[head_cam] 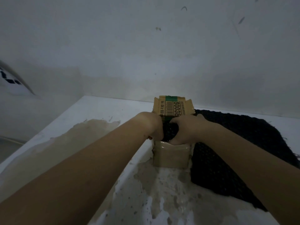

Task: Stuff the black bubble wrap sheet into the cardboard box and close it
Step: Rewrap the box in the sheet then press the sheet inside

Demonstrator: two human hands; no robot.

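Note:
A small cardboard box (171, 157) stands on a white stained table, its far flap (173, 105) upright with a barcode and green tape. Black bubble wrap (170, 132) fills the box's open top. My left hand (155, 129) reaches down into the left side of the opening, its fingers hidden inside. My right hand (185, 129) is curled over the black wrap on the right side and presses it down. A large part of the black sheet (227, 151) lies spread on the table to the right of the box.
The white table (100, 111) has brownish worn patches at left and front. A pale wall (146, 54) rises close behind the box. A white object with dark marks (11, 82) sits at the far left edge.

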